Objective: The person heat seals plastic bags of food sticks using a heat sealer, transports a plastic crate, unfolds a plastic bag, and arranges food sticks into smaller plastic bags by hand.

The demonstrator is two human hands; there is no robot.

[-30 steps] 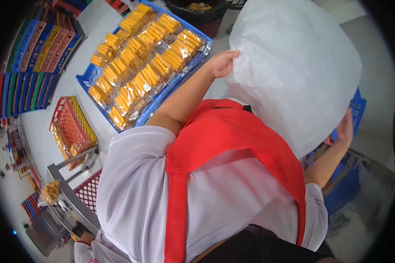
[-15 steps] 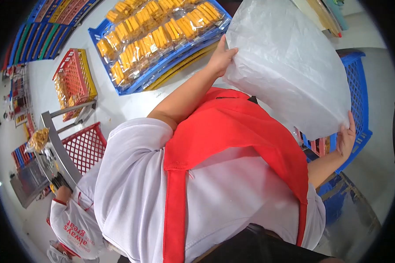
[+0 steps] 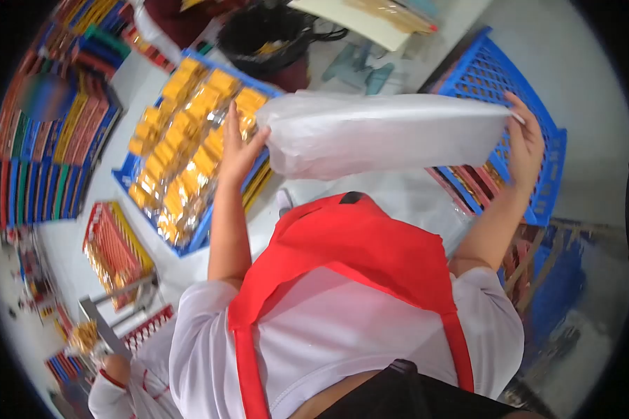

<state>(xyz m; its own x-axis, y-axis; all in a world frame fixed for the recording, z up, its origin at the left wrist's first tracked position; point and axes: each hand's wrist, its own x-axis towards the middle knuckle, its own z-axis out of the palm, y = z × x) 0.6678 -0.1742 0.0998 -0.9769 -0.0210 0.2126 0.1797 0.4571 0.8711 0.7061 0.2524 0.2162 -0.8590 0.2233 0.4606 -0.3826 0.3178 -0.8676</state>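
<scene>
A translucent white plastic sheet or bag (image 3: pixel 384 133) stretches between my two hands above the red apron. My left hand (image 3: pixel 241 150) is at its left end, the thumb against the plastic and the fingers pointing up. At the other end my right hand (image 3: pixel 524 143) pinches the plastic's corner between thumb and fingers. Behind my left hand is a blue crate (image 3: pixel 203 234) filled with clear packs of yellow sticks (image 3: pixel 178 150). Beyond my right hand stands a blue lattice crate (image 3: pixel 486 70).
A black-lined bin (image 3: pixel 258 35) stands at the top. Stacked coloured crates (image 3: pixel 49 146) fill the upper left. A red and yellow basket (image 3: pixel 119 251) holds packs at left. A co-worker's white sleeve (image 3: pixel 108 401) shows at lower left, near a metal frame (image 3: pixel 105 325).
The plastic has gone from a broad raised sheet to a narrow, nearly level strip. My left hand has moved left and down, my right hand up. The view has shifted.
</scene>
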